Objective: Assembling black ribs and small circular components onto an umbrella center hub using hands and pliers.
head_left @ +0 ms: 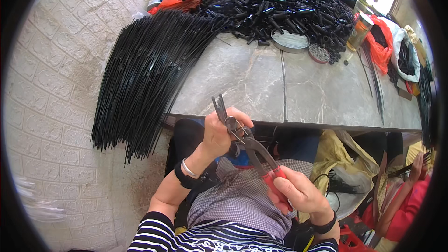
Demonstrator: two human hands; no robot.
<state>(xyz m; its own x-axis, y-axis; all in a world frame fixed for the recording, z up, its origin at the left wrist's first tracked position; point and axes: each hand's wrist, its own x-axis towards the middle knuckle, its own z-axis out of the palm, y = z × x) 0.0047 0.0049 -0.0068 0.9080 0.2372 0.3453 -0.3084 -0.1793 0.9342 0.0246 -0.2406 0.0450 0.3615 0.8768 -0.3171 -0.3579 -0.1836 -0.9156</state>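
Above my lap, at the table's front edge, my left hand [217, 135] is closed around a small bundle of dark rods [220, 106], whose ends stick up past the fingers. A round dark piece [230, 122] sits beside the rods at the fingertips; its kind is not clear. My right hand [301, 190] grips the red handles of dark metal pliers [259, 153]. The jaws of the pliers meet the part at my left fingers, and whether they bite on it is hard to see. A checked cloth [247, 189] lies over my lap.
A thick sheaf of long black rods [144, 74] overhangs the table [224, 74] at left. Behind lies a heap of black tubes [280, 4]. A round tin of thin pale sticks [290, 41], a jar [359, 32] and bags stand right. Another person's arm [401, 196] is at lower right.
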